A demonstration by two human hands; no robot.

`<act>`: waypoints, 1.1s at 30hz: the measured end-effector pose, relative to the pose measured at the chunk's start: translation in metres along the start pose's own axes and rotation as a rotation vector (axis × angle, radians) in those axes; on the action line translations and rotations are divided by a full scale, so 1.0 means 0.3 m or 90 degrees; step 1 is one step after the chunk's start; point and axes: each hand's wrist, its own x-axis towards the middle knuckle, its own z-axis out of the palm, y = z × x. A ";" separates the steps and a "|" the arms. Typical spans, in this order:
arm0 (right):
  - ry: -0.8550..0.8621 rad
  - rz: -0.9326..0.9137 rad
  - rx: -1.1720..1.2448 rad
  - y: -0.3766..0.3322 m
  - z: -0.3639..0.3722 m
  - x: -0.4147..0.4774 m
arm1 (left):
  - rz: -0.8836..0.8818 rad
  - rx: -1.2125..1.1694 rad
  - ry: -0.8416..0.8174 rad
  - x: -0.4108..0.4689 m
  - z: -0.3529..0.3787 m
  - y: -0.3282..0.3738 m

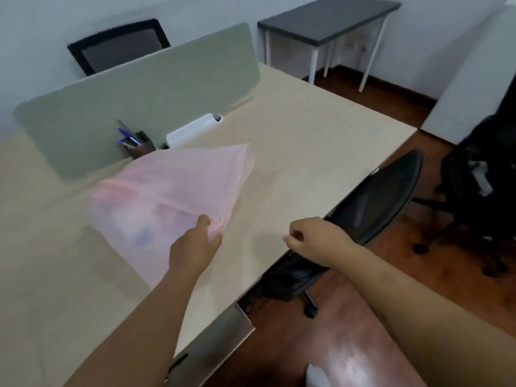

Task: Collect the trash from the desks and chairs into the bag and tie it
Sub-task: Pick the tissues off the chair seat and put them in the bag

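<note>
A thin pink plastic bag (173,191) lies spread over the beige desk (307,141), with pale and bluish items dimly showing through its lower left part. My left hand (196,244) grips the bag's near edge, fingers curled round the gathered plastic. My right hand (312,238) hovers over the desk's right edge with its fingers curled and nothing visible in them, just in front of the black chair back (374,202).
A grey-green divider panel (134,99) stands across the desk, with a pen holder (139,145) and a white power strip (192,129) at its foot. Another black chair (480,180) stands at right, a dark side table (329,19) at the back, a chair (117,46) behind the divider.
</note>
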 end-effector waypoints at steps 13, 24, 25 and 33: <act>0.103 0.099 -0.146 0.068 0.029 -0.176 | 0.090 0.047 -0.059 -0.019 0.255 -0.089; 0.175 0.129 -0.216 0.511 -0.027 -0.492 | 0.091 0.027 -0.033 -0.044 0.286 -0.039; 0.192 0.136 -0.204 0.555 -0.026 -0.520 | 0.102 0.041 -0.024 -0.045 0.285 -0.039; 0.053 0.222 -0.218 0.607 -0.039 -0.542 | 0.153 0.038 -0.040 -0.018 0.313 0.059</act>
